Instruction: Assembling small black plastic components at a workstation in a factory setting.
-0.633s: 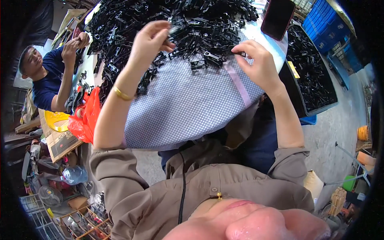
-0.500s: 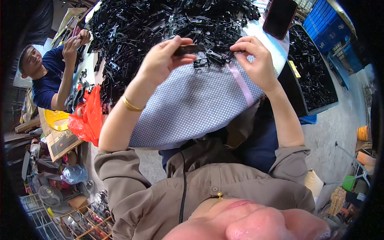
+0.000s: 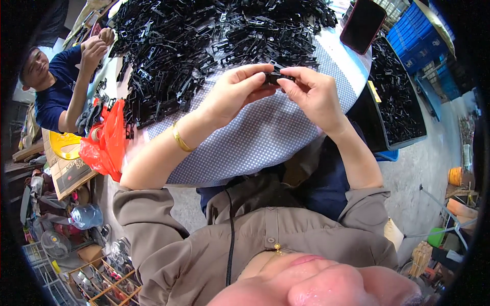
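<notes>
Both my hands meet over the near side of a round table covered with a dotted grey-blue cloth [image 3: 240, 148]. Between them is a small black plastic part [image 3: 274, 78], partly hidden by the fingers. My left hand [image 3: 240, 89] is closed on its left end. Thumb and fingertips of my right hand [image 3: 315, 97] pinch its right end. Just beyond my hands spreads a large heap of similar black plastic parts [image 3: 173, 46]. What exact kind of part this is, I cannot make out.
A dark phone [image 3: 363, 25] stands at the table's far right. Right of the table is a black bin [image 3: 403, 107] of black parts, with blue crates [image 3: 416, 33] behind. A red plastic bag [image 3: 109, 140] hangs at the left edge. Another person [image 3: 64, 97] handles something at far left.
My hands have come together, the left moving right and the right moving left. A black part that lay on the cloth's edge between them no longer shows there.
</notes>
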Motion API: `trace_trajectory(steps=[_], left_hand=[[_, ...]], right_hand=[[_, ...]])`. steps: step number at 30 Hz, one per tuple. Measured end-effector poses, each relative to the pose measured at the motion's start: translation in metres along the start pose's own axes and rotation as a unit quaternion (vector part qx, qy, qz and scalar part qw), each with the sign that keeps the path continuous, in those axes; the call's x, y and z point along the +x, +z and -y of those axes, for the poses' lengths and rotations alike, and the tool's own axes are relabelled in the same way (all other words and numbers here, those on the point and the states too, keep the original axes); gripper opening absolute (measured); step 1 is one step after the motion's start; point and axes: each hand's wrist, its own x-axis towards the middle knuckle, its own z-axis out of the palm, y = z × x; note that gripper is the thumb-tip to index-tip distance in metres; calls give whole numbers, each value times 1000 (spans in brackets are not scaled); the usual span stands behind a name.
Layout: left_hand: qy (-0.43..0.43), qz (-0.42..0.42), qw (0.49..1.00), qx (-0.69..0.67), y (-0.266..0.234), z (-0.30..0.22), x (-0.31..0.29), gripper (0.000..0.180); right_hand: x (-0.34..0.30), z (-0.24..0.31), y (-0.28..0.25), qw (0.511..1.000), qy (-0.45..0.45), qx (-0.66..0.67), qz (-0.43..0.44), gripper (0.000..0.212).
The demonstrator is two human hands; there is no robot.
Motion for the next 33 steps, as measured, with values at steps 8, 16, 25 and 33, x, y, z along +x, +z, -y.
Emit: trace_trajectory(steps=[8,16,25,33], left_hand=[[-6,18,998,53,7,0,-2,36],[-27,58,998,0,4,-2,-2,38],[-69,63,995,-32,8,7,6,35],[-97,44,994,-38,3,3,5,35]], right_hand=[[0,2,-1,988,-103,-117,-5,18],[5,17,-8,960,-99,-261,31,20],[128,-112,-71,848,65,-513,-115,25],[167,-119,-65,815,211,-540,3,25]])
